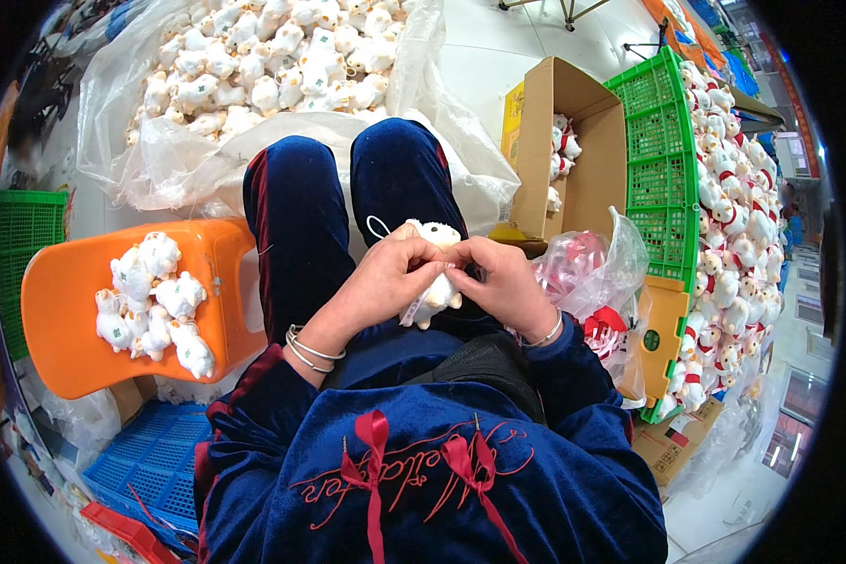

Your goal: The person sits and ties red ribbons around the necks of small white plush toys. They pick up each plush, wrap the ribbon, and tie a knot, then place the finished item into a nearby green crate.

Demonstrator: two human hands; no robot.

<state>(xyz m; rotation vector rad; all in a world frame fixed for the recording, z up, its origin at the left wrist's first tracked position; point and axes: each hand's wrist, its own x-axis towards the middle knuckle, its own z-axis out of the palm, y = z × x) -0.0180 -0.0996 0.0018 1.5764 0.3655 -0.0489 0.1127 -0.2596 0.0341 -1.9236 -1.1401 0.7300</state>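
Note:
Over my lap, a small white plush toy (pixel 434 308) is held between my two hands, its head pointing away from me. My left hand (pixel 390 280) is closed around its left side, with thumb and forefinger pinched at the neck. From the other side my right hand (pixel 505 285) meets it there, thumb and forefinger pressed together. Whatever lies between those right fingertips is too small or hidden to make out. A white cord loop (pixel 377 227) sticks out beside the toy's head, and a pale tag (pixel 410 312) hangs at its lower left.
Several plush toys (pixel 153 301) lie on an orange stool (pixel 56 310) at left. A plastic-lined heap of toys (pixel 263 89) is ahead. At right are a cardboard box (pixel 587 103), a bag with red pieces (pixel 620 258), and a green crate (pixel 650 141) beside red-scarfed toys (pixel 733 235).

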